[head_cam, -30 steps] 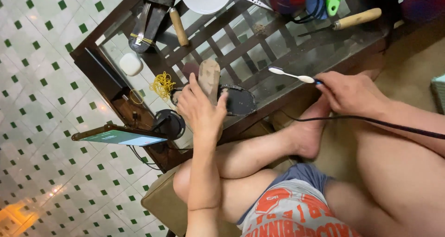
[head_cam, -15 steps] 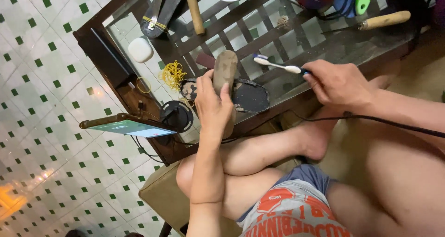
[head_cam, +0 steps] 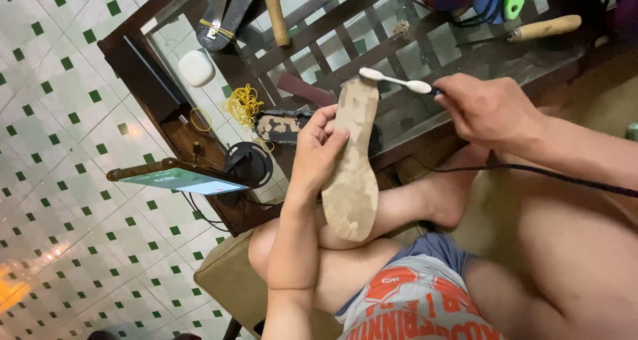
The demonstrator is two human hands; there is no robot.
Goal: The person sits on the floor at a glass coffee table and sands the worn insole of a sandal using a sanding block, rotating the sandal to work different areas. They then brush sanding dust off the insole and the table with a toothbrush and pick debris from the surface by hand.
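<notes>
**Inspector:** Report the left hand.

**Assistant:** The left hand (head_cam: pixel 319 150) is closed on the edge of a tan, sole-shaped flat insole (head_cam: pixel 353 167), thumb on one side, fingers curled over the face. The insole stands tilted, its lower end against the bare knee and its upper end above the glass-topped dark wooden lattice worktop (head_cam: pixel 372 44).

**Inspector:** The right hand?

**Assistant:** The right hand (head_cam: pixel 488 107) is clenched round the handle of a white toothbrush (head_cam: pixel 393 81); the brush head touches the top end of the insole. A black cable (head_cam: pixel 565 177) runs across the right thigh.

**Inspector:** Surroundings?

**Assistant:** A second dark, worn sole (head_cam: pixel 282 126) lies on the worktop just behind the left hand. A bundle of yellow rubber bands (head_cam: pixel 244 104) sits beside it, a white rounded case (head_cam: pixel 197 68) further off. Wooden-handled tools (head_cam: pixel 541 27) lie at the far side. A phone on a stand (head_cam: pixel 174 177) sits at the near left corner, above the green-and-white tiled floor (head_cam: pixel 60 134).
</notes>
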